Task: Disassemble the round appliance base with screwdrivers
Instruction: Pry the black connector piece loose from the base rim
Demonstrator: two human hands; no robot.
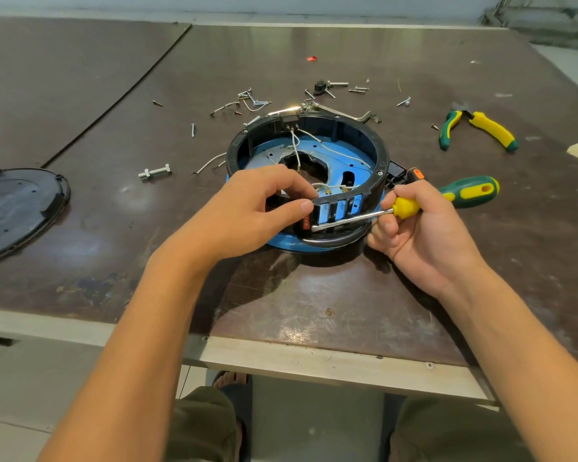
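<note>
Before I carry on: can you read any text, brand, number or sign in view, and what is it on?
Nothing can be read for certain.
Red patch on the front wall of the round appliance base: dark marks, too blurred to read.
Screwdriver handle: no print visible.
Pliers: no print visible.

Table (347,311): dark brown board top, scuffed and glossy, with a pale metal strip along the near edge.
Round appliance base (374,151): black ring on a blue plate, at the middle of the top.
Black cover (17,208): round and flat, at 9 o'clock from the base, well apart.
Bolt (155,171): at 9 o'clock, between cover and base.
White wire (211,163): just beside the base, 9 o'clock.
Loose screws (247,100): scattered from 10 to 1 o'clock.
Pliers (481,128): green-and-yellow handles spread, at 2 o'clock.
Red scrap (311,58): far off at 12 o'clock.
</note>
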